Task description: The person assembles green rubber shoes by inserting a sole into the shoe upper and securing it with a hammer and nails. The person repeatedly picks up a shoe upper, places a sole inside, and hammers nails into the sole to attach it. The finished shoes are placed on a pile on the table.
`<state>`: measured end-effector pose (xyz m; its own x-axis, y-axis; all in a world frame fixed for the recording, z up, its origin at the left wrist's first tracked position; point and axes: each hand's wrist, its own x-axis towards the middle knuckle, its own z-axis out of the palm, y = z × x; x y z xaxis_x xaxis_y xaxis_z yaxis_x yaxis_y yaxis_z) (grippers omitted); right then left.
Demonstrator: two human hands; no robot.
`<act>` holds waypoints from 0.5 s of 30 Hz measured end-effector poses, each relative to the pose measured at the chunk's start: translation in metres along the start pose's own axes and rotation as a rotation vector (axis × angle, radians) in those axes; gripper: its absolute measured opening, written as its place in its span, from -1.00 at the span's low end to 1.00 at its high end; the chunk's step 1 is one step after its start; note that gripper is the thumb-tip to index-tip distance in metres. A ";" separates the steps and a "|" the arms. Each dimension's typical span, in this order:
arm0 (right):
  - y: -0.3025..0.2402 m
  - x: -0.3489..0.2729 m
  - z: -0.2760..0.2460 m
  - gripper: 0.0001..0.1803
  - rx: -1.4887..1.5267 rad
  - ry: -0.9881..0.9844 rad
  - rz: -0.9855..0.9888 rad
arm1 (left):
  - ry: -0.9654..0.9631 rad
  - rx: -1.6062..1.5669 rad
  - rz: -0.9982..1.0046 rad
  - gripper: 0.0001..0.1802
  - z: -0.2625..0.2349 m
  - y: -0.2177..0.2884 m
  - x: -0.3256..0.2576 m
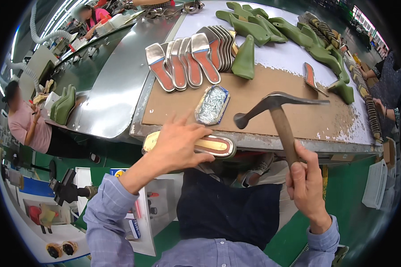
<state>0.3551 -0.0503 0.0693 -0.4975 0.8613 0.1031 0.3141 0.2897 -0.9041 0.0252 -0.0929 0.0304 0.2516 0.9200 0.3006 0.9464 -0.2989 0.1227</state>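
Note:
My left hand (179, 144) grips a shoe insole on its last (216, 145), sole side up, at the near edge of the brown-topped bench (294, 122). My right hand (304, 178) holds the wooden handle of a metal hammer (276, 109), raised with its head above the bench, to the right of the insole. A small tray of nails (213, 104) lies just behind my left hand.
Several silver and red insoles (187, 60) are fanned out at the back of the bench. Green shoe lasts (272, 29) lie behind and along the right. One loose insole (311, 76) sits right of centre. People work at a metal conveyor (107, 80) on the left and at the right edge.

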 end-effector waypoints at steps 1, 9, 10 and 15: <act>-0.005 0.000 -0.004 -0.47 0.061 -0.044 0.119 | -0.057 -0.008 -0.001 -0.41 -0.002 -0.003 0.000; 0.012 -0.011 0.000 -0.52 -0.157 0.006 -0.266 | -0.283 -0.145 -0.112 -0.36 -0.007 0.003 0.006; 0.002 -0.007 0.000 -0.53 -0.189 -0.026 -0.296 | -0.291 -0.137 -0.124 -0.37 -0.008 0.005 0.006; -0.013 -0.010 -0.019 -0.55 -0.125 0.112 -0.287 | -0.312 -0.140 -0.156 -0.37 -0.011 0.007 0.006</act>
<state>0.3714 -0.0544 0.0878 -0.4907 0.7753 0.3976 0.2736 0.5704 -0.7745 0.0313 -0.0925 0.0430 0.1764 0.9838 -0.0324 0.9469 -0.1607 0.2784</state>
